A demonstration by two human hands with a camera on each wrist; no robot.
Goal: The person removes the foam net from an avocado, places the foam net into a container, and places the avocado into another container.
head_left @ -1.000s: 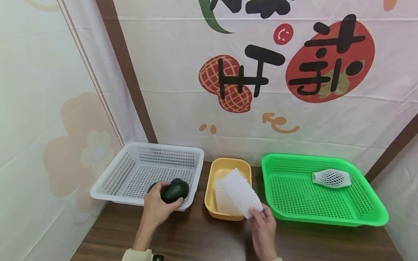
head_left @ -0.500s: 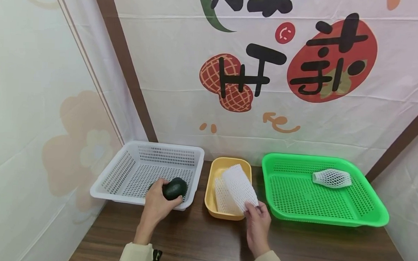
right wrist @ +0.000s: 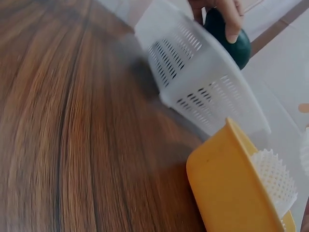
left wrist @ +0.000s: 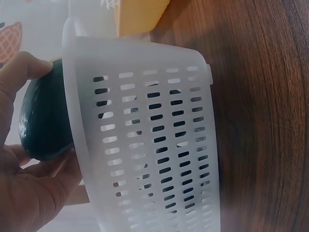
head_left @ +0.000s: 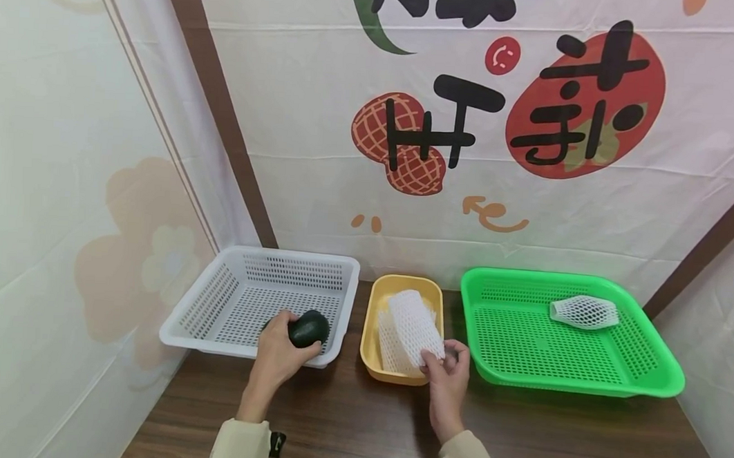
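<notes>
My left hand [head_left: 276, 352] grips a dark green avocado [head_left: 308, 329] over the near right corner of the white basket [head_left: 211, 346]. The left wrist view shows the avocado [left wrist: 46, 116] between thumb and fingers, above the basket rim. Another dark edge peeks out left of my hand, mostly hidden. My right hand [head_left: 448, 389] pinches the near end of a white foam net sleeve [head_left: 416, 326]. This sleeve hangs over the yellow tray [head_left: 369, 367], above more foam netting [head_left: 392, 348] lying inside.
To the right stands a green basket [head_left: 570, 386]. A white foam net [head_left: 585, 312] with its mesh spread lies in its back right; what it covers is unclear. A printed cloth backdrop [head_left: 319, 199] rises right behind the containers on the brown wooden table [head_left: 344, 421].
My right hand has moved left with the foam net sleeve, bringing it further over the yellow tray. The left hand keeps its grip on the avocado, nearly still.
</notes>
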